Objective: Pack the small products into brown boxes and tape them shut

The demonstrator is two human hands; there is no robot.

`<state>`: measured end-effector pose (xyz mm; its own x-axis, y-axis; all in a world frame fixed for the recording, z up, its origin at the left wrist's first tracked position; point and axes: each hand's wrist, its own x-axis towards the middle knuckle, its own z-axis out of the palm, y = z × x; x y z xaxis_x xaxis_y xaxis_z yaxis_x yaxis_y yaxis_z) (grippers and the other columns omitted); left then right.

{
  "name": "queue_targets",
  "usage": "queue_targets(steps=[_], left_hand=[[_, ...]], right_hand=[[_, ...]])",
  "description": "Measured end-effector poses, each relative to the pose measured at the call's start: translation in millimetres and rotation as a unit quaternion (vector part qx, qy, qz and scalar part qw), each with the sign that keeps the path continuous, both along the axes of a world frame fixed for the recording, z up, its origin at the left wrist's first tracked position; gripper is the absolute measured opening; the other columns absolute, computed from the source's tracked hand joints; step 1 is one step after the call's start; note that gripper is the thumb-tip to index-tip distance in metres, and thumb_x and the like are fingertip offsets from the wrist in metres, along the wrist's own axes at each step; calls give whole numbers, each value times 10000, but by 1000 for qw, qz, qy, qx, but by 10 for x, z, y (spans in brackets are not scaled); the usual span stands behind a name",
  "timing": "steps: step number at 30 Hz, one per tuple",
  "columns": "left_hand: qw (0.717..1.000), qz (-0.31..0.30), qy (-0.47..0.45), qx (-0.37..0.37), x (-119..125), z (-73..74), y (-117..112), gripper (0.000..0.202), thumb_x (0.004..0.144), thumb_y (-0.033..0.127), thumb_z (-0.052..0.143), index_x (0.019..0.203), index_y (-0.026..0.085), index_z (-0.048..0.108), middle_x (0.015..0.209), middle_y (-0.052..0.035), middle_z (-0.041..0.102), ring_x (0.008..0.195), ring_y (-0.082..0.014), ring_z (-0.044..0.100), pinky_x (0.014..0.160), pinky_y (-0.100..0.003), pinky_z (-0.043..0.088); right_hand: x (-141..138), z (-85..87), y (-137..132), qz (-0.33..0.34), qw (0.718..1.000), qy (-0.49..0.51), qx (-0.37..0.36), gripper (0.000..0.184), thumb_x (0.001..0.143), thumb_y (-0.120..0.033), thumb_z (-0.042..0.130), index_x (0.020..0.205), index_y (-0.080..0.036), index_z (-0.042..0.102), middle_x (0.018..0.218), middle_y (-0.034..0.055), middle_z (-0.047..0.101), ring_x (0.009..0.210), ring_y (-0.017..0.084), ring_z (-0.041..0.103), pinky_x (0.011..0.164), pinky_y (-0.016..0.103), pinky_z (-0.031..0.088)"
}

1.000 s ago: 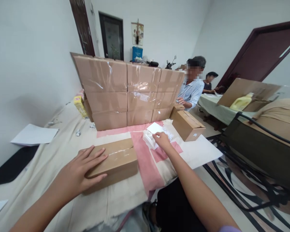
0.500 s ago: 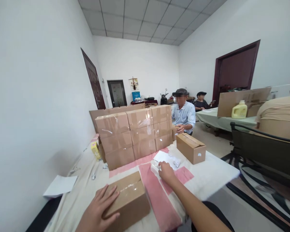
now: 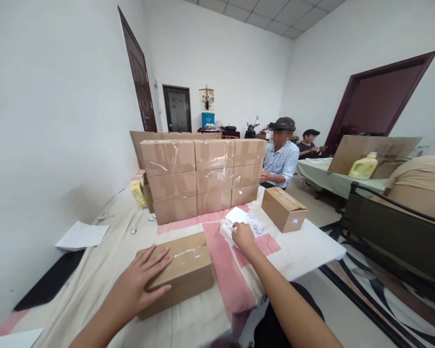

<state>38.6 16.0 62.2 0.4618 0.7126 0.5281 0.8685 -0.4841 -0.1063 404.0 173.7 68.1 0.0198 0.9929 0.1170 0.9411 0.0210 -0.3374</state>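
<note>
My left hand point(image 3: 143, 278) lies with spread fingers on the near edge of a closed cardboard box point(image 3: 188, 256), which has clear tape across its top. My right hand point(image 3: 243, 237) is closed, its fingers around a whitish, shiny thing that looks like a roll of clear tape point(image 3: 227, 233); the fingers hide part of it. Just beyond that hand lie a white paper sheet point(image 3: 236, 214) and crumpled paper scraps point(image 3: 256, 225). Another cardboard box point(image 3: 284, 210) stands to the right, its top flaps slightly raised.
A wall of stacked, taped boxes point(image 3: 195, 181) stands across the back of the cloth-covered table point(image 3: 181, 326). Behind it on the right sits a co-worker point(image 3: 281, 154). White paper point(image 3: 83, 235) and a dark flat thing point(image 3: 50, 282) lie left. A chair point(image 3: 384, 222) stands at right.
My view has tilted down and shifted, so the table sits differently in the picture. Both hands keep their places on the box and the tape. The co-worker's hands have moved farther behind the stack.
</note>
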Motion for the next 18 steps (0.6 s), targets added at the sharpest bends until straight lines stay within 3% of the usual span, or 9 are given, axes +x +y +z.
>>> queue_targets(steps=[11,18], left_hand=[[998,-26,24,56,-85,-112,72,700,866,615,662,1503,395,476,1500,5,569,1402,-402,503,1043,-547,543],[996,-35,45,75,-110,-139,89,797,858,642,653,1561,399,367,1498,10,574,1394,-391,515,1036,-522,548]], right_hand=[[3,-9,104,-81,994,69,-14,264,882,-209,549,1104,-196,690,1043,107,741,941,229,698,672,266,420],[26,35,178,-116,986,121,-26,229,872,-222,538,1043,-173,683,1061,113,752,952,236,716,636,261,415]])
